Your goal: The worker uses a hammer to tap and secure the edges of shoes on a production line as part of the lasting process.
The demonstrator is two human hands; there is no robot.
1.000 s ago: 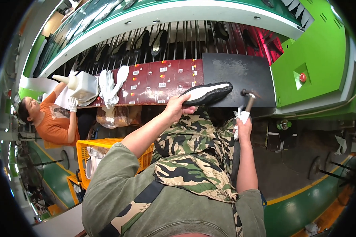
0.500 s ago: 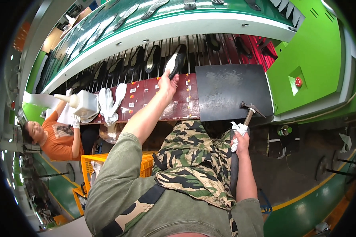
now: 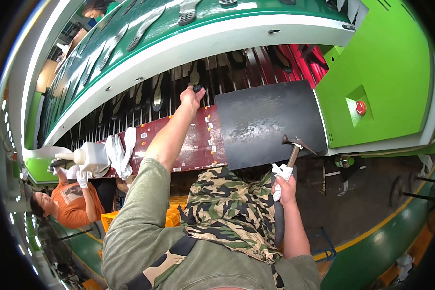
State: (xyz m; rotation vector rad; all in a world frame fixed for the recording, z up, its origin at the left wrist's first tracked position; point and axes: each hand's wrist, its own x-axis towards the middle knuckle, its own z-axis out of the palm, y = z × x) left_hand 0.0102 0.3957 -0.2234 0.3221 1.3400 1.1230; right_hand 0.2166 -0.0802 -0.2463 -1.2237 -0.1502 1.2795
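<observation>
My left hand (image 3: 190, 98) is stretched far forward to the slatted conveyor rack (image 3: 256, 65), its fingers closed on the heel of a black shoe (image 3: 195, 77) that stands among the slats. My right hand (image 3: 285, 186) is low at the right, beside the black mat (image 3: 266, 121). It grips a wooden-handled hammer (image 3: 295, 145) together with a white rag (image 3: 279, 170), with the hammer head up over the mat's near edge. A camouflage cloth (image 3: 227, 217) covers my lap.
A red-brown worktop (image 3: 193, 145) carries a white squeeze bottle (image 3: 89, 157) and pale soles (image 3: 123, 152). A co-worker in an orange shirt (image 3: 72, 205) sits at the left. A green machine housing with a red button (image 3: 361, 107) is at the right, and a yellow crate (image 3: 171, 217) below.
My left hand has carried the black shoe from above the mat up and left onto the conveyor rack. My right hand has stayed low with the hammer.
</observation>
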